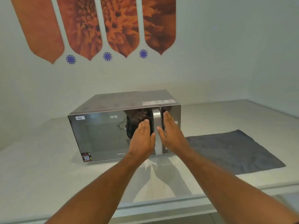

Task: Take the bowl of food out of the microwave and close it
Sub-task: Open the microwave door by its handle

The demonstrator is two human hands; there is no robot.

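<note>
**Door shut, bowl not out**

The microwave (123, 126) sat on the desk (40, 175) with its door closed. My left hand (142, 139) and right hand (171, 133) were both flat and empty, fingers straight, either side of the silver handle (156, 120). I could not see the bowl anywhere; I judged it was inside. Opening, lifting out and closing all remained. A grey cloth (234, 151) lay beside.

Closed microwave (113, 126) on counter (40, 175), left hand (142, 139) and right hand (171, 135) flat-fingered flanking its handle (156, 126)
</note>
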